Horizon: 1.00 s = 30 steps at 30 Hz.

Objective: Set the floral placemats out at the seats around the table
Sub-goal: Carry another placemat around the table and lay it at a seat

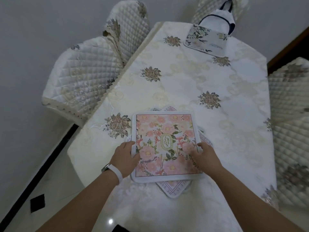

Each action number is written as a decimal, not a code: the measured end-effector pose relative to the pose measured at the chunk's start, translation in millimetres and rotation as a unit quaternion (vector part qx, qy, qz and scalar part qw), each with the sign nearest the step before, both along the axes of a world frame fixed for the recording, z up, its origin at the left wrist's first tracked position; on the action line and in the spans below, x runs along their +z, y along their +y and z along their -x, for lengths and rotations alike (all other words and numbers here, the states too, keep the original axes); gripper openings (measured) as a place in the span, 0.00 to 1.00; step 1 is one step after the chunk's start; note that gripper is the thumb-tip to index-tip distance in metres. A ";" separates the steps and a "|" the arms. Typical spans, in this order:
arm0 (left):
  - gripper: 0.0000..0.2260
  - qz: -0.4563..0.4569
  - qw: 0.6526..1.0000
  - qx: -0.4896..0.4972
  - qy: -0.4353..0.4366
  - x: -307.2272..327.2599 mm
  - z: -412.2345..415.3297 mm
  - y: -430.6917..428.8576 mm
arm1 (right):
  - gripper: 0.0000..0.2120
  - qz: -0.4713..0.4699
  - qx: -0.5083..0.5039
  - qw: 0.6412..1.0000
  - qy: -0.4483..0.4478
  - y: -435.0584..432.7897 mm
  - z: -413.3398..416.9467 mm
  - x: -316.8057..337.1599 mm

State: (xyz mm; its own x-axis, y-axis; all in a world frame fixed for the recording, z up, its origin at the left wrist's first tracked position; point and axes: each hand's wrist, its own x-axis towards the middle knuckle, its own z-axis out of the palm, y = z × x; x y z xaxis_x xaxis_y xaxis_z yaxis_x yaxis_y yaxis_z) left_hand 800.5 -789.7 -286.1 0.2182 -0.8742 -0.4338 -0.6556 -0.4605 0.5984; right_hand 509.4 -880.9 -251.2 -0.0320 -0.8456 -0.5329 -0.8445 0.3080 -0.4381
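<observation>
A pink floral placemat [167,131] with a "GARDEN" oval tops a loose stack of placemats [173,188] at the near end of the table. My left hand [125,156] grips its left edge, thumb on top. My right hand [205,156] grips its right edge. A grey-green floral placemat [205,39] lies flat at the far end of the table, in front of the far seat.
The table carries a cream embroidered tablecloth [184,84]. Two quilted covered chairs [83,77] stand along the left side, one chair [291,114] along the right. A white bag with dark trim [217,17] sits on the far chair. Tiled floor lies at the left.
</observation>
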 end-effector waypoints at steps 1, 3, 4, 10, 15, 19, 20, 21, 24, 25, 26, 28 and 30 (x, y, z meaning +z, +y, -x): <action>0.24 -0.005 1.000 0.003 0.007 -1.8 0.5 -3.4 | 0.27 -0.007 -0.016 1.000 -0.001 -1.8 0.9 -1.6; 0.26 -0.018 0.999 0.028 0.025 -5.1 0.1 -8.9 | 0.28 -0.020 -0.036 0.999 -0.006 -5.4 2.1 -3.4; 0.26 -0.016 0.998 0.046 0.038 -5.4 -0.7 -11.3 | 0.29 -0.022 -0.041 0.999 -0.009 -6.6 2.2 -3.8; 0.10 -0.003 0.986 0.121 0.116 0.2 2.8 -25.5 | 0.29 -0.023 -0.074 0.996 -0.038 -13.8 0.2 -9.7; 0.18 -0.031 0.967 0.191 0.166 3.8 13.3 -32.3 | 0.25 -0.011 -0.173 0.980 -0.102 -22.0 -2.7 -11.1; 0.18 -0.017 0.967 0.177 0.180 5.7 23.6 -30.0 | 0.11 -0.035 -0.206 0.970 -0.126 -27.8 2.8 -10.7; 0.19 -0.009 0.967 0.180 0.182 5.1 25.2 -29.2 | 0.08 -0.042 -0.203 0.969 -0.133 -26.8 3.7 -10.4; 0.20 -0.004 0.965 0.184 0.185 6.5 26.9 -28.5 | 0.08 -0.047 -0.200 0.968 -0.142 -25.3 3.7 -10.2; 0.20 0.012 0.967 0.181 0.178 11.9 28.6 -24.2 | 0.12 -0.041 -0.196 0.969 -0.143 -18.2 3.4 -7.8; 0.19 0.019 0.967 0.179 0.178 14.6 28.6 -22.6 | 0.13 -0.034 -0.196 0.969 -0.145 -15.2 2.9 -5.5; 0.17 0.025 0.968 0.175 0.177 16.1 27.9 -20.9 | 0.14 -0.028 -0.191 0.970 -0.146 -12.0 2.5 -2.8; 0.14 0.034 0.968 0.173 0.178 19.8 26.6 -19.4 | 0.14 -0.013 -0.181 0.973 -0.144 -6.1 2.8 3.3; 0.12 0.042 0.965 0.179 0.186 24.7 26.1 -18.7 | 0.15 0.004 -0.187 0.971 -0.149 0.5 3.9 12.9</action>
